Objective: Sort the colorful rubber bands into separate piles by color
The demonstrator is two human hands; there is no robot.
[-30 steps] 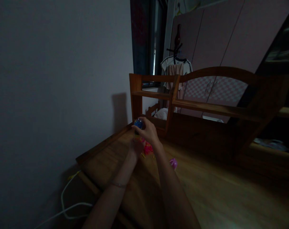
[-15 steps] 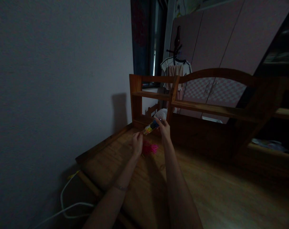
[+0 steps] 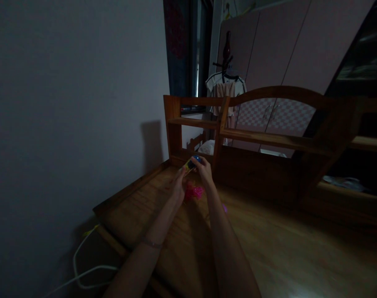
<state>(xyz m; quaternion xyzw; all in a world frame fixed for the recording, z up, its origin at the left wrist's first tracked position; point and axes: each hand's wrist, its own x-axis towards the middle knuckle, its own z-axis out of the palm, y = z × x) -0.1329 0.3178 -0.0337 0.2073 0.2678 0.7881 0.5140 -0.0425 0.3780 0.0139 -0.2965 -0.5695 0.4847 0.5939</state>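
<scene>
Above the wooden desk, both hands meet around a small dark object with a blue end and a yellow part (image 3: 191,164). Its exact kind is too dark and small to tell. My right hand (image 3: 204,169) closes around the blue end. At the lower left, my left hand (image 3: 178,186) pinches the yellow end. A bright pink stringy bundle (image 3: 194,191) lies on the desk just below the hands, partly covered by my left hand. Beside my right forearm shows a small purple thing (image 3: 225,208).
The wooden desk (image 3: 269,240) carries an open shelf rack (image 3: 221,120) along its back. A plain wall (image 3: 83,103) rises at the left. White cable (image 3: 75,260) loops past the left edge. Clothes (image 3: 224,89) hang behind the rack, before a pink wardrobe (image 3: 269,54).
My right hand has come down and left, closer to my left hand, and the object sits more hidden between them. The purple thing now shows beside my right forearm.
</scene>
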